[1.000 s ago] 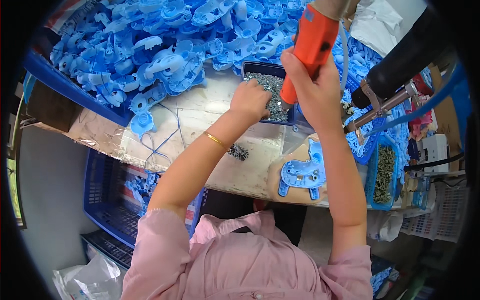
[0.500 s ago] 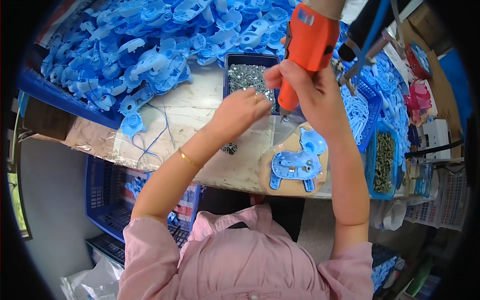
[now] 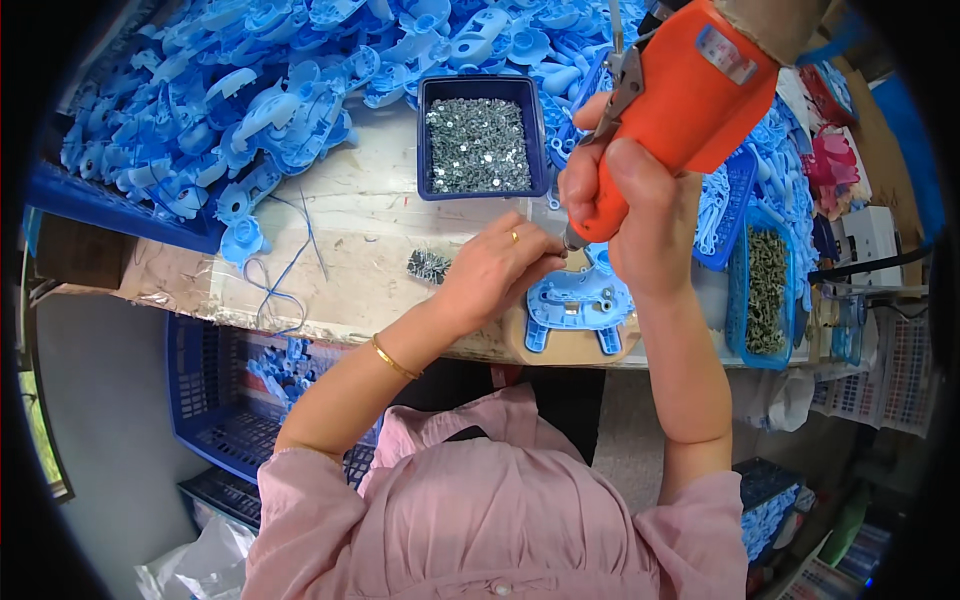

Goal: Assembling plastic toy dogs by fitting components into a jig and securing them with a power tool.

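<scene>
An orange electric screwdriver point(image 3: 668, 120) slants down and to the left, gripped by my right hand point(image 3: 640, 200). Its metal tip meets the pinched fingertips of my left hand point(image 3: 508, 262). What those fingers pinch is too small to make out, though it sits right at the tip. Just below lies a light blue animal-shaped plastic shell point(image 3: 578, 302), hollow side up, on a tan round-edged base point(image 3: 520, 335) at the table's near edge. Part of the shell's upper end is hidden behind my hands.
A dark blue tray of small metal screws point(image 3: 480, 193) stands beyond my left hand. Left of that hand is a dark magnetic-looking clump of screws point(image 3: 430, 265). Blue plastic parts point(image 3: 290, 80) heap up behind. At right stands a blue bin of greenish screws point(image 3: 765, 290).
My left hand has moved from beside the screw tray down and right to the screwdriver tip. The screwdriver has tilted more, its body leaning to the right.
</scene>
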### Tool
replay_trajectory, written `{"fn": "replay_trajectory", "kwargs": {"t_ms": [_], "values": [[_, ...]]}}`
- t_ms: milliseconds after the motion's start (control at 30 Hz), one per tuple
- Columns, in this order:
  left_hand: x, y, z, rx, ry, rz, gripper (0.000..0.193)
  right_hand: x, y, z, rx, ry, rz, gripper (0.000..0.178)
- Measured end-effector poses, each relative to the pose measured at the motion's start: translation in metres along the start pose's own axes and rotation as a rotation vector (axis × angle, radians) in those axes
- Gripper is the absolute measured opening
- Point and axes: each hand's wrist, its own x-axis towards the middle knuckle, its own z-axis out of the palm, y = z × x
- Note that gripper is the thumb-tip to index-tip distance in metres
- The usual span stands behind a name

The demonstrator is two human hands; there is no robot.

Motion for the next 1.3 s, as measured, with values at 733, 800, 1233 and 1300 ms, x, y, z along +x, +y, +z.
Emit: {"fn": "replay_trajectory", "kwargs": {"t_ms": [733,800,1233,1300], "values": [[-0.026,0.020,0.014,0.193,-0.155,-0.193,0.063,-0.042,0.036,-0.003,0.064,0.088,0.159,0.014],[-0.026,0.022,0.016,0.211,-0.169,-0.211,0.061,-0.044,0.037,-0.002,0.062,0.104,0.158,0.012],[-0.025,0.031,0.036,0.370,-0.042,-0.271,0.057,-0.052,0.051,-0.005,-0.044,0.113,0.001,0.008],[-0.026,0.029,0.037,0.381,-0.021,-0.236,0.059,-0.047,0.042,-0.008,0.028,0.032,0.069,0.010]]}}
